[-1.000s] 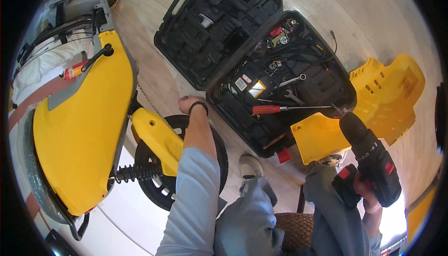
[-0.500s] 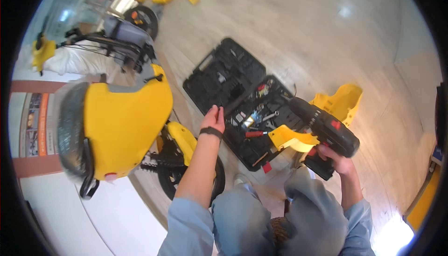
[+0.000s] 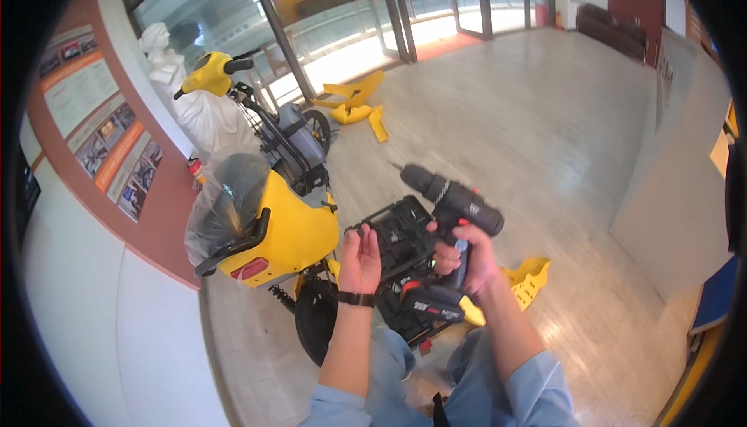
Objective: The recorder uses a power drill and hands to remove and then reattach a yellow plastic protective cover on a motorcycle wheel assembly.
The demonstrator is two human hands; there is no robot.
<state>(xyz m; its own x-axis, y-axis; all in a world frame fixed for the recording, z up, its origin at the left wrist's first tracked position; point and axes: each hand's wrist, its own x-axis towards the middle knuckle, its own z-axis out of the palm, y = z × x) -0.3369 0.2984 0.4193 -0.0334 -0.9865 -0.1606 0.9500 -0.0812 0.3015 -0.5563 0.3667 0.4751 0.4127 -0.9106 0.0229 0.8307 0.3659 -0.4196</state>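
Note:
My right hand [image 3: 475, 264] is wrapped round the grip of a black cordless drill [image 3: 455, 197], held up in front of me with its nose pointing to the far left. The drill's battery base hangs above the open black tool case [image 3: 393, 232] on the floor. My left hand [image 3: 360, 262] is raised beside the drill, a dark band on its wrist, fingers curled together; whatever it pinches is too small to make out. Left of it stands a yellow electric scooter [image 3: 299, 229], partly stripped of panels, with clear plastic wrap [image 3: 226, 201] over its rear seat.
A loose yellow panel [image 3: 531, 279] lies right of the case. More yellow panels [image 3: 354, 108] rest on the floor by the glass doors [image 3: 327, 7]. A white statue [image 3: 175, 85] stands behind the scooter. A grey partition [image 3: 654, 178] rises at the right.
My view has tilted up toward the doors. The drill has been raised from low on the right to in front of me. My left hand has stayed lifted near the case.

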